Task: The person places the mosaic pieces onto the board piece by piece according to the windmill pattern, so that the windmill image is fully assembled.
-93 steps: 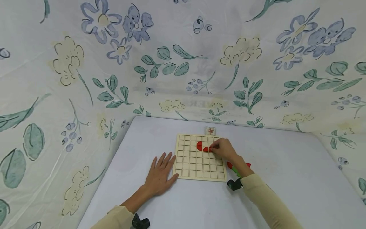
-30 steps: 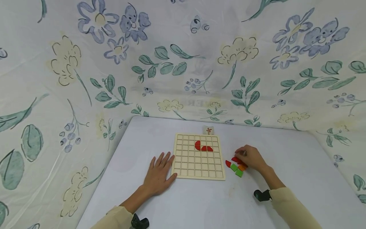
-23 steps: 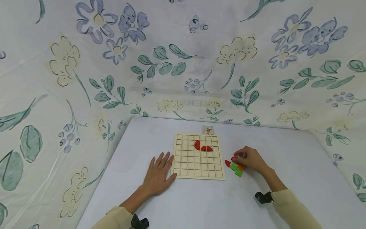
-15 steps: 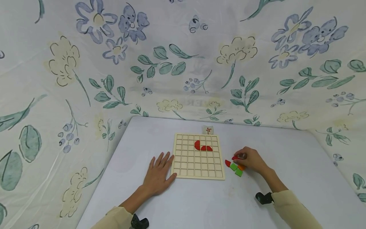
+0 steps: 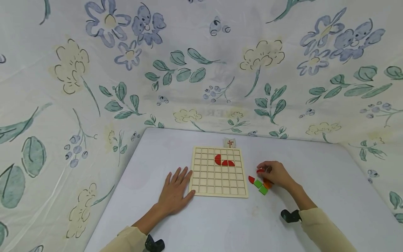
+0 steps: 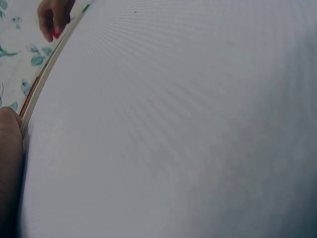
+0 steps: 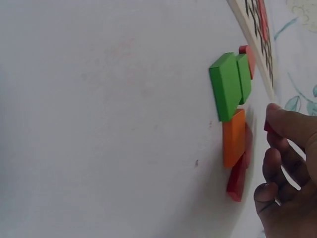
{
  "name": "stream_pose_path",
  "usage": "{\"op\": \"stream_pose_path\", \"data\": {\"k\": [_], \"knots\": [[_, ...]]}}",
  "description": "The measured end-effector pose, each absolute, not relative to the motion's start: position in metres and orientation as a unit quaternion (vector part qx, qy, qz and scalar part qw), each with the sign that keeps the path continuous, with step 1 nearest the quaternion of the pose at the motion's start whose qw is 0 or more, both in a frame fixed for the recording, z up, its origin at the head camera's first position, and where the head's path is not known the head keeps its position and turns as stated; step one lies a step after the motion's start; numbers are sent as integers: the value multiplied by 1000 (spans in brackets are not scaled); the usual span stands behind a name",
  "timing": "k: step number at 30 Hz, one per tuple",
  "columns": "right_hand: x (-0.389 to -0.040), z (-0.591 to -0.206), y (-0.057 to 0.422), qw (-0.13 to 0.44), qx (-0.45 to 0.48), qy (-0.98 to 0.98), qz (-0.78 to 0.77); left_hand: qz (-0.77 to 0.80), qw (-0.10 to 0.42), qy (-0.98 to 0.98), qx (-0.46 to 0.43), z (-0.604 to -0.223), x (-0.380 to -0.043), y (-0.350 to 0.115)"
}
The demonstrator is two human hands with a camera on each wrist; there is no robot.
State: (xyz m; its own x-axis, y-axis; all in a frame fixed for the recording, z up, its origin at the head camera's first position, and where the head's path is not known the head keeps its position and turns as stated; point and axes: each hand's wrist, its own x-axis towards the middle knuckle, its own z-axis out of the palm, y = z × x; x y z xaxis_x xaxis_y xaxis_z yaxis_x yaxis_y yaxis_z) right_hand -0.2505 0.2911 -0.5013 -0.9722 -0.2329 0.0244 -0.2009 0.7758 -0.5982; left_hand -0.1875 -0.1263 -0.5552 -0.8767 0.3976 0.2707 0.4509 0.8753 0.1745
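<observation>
A pale wooden grid board (image 5: 217, 182) lies on the white table, with several red rounded pieces (image 5: 228, 163) set in its upper cells. My left hand (image 5: 174, 194) rests with fingers spread at the board's left edge, its fingertips and thumb touching the frame. Right of the board, my right hand (image 5: 277, 175) pinches a small red piece (image 7: 268, 127) between thumb and index finger, raised over the loose pieces. Below that hand lie two green tiles (image 7: 225, 89), an orange tile (image 7: 234, 141) and red pieces (image 7: 237, 181). Another red quarter-round piece (image 5: 251, 179) sits nearer the board.
Behind the board is a small pattern card (image 5: 231, 142) showing a red figure on a grid. Floral cloth (image 5: 189, 94) hangs around the table's back and left sides. A black wrist camera (image 5: 289, 216) is on the right forearm, another (image 5: 154, 244) on the left.
My right hand has gone from the board, where it was setting a red piece, to the loose pieces at the right. It now lifts another red piece slightly. My left hand stays put.
</observation>
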Motion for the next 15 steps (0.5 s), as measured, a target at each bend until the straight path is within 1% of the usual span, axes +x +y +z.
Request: {"op": "stream_pose_path", "data": {"k": [7, 15], "knots": [[-253, -495, 283, 12, -127, 938, -323, -108, 119, -962, -222, -555, -189, -127], [-255, -492, 272, 24, -118, 934, -336, -116, 113, -961, -223, -553, -187, -127]]}}
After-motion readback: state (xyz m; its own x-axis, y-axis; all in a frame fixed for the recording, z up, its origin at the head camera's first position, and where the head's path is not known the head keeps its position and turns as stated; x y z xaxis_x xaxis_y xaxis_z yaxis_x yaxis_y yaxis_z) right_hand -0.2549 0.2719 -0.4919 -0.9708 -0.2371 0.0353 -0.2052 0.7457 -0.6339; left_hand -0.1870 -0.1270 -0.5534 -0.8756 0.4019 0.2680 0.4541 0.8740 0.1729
